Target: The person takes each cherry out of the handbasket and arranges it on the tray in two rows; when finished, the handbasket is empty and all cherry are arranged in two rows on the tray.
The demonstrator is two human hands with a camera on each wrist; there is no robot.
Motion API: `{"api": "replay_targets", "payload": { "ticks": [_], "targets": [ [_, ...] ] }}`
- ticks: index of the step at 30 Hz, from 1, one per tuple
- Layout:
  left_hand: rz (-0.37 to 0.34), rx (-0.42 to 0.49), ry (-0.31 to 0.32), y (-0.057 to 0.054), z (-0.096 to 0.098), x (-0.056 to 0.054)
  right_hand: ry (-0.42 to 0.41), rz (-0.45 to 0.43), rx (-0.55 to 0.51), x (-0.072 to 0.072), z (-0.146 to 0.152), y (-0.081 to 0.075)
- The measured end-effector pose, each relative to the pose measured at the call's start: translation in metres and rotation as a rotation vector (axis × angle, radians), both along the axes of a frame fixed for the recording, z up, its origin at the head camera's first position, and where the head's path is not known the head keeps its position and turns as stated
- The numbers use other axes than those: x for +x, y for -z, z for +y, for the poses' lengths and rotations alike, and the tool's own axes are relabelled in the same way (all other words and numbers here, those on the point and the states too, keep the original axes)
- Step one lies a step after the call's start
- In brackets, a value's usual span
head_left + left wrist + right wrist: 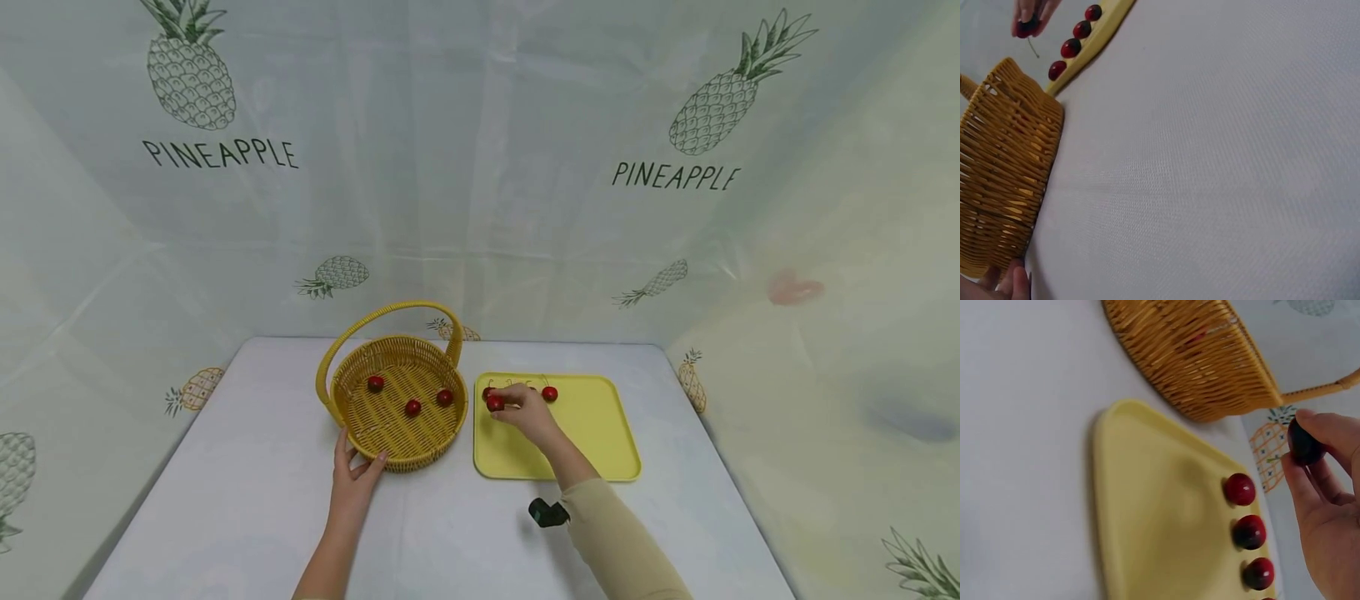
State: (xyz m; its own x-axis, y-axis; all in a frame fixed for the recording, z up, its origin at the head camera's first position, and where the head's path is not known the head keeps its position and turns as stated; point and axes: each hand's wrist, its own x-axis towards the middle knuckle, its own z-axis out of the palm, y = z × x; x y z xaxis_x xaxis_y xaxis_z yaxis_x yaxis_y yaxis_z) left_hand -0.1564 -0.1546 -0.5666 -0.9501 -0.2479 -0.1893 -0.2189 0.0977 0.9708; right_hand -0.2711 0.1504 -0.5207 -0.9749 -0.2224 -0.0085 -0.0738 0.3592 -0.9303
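Observation:
My right hand pinches a dark red cherry between thumb and fingertips, above the left part of the yellow tray. In the left wrist view the held cherry has its stem hanging down. Several more cherries lie in a row along the tray's far edge, partly hidden behind the hand in the head view. To the left stands a round wicker basket with a tall handle; three cherries lie inside it. My left hand rests spread against the basket's near-left side.
A white tabletop carries the basket and the tray, which stand side by side. Cloth curtains with printed pineapples close in the back and sides. A black device sits at the right wrist.

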Motion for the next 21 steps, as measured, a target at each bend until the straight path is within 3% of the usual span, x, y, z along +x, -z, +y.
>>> {"api": "replay_targets", "payload": {
  "ticks": [13, 21],
  "targets": [
    [0.008, -0.008, -0.008, 0.001, 0.001, 0.000, 0.050, -0.010, -0.065, 0.009, -0.007, 0.037],
    [0.013, -0.006, -0.008, 0.001, 0.001, -0.001, 0.080, 0.045, 0.014, 0.012, -0.008, 0.048]
  ]
}}
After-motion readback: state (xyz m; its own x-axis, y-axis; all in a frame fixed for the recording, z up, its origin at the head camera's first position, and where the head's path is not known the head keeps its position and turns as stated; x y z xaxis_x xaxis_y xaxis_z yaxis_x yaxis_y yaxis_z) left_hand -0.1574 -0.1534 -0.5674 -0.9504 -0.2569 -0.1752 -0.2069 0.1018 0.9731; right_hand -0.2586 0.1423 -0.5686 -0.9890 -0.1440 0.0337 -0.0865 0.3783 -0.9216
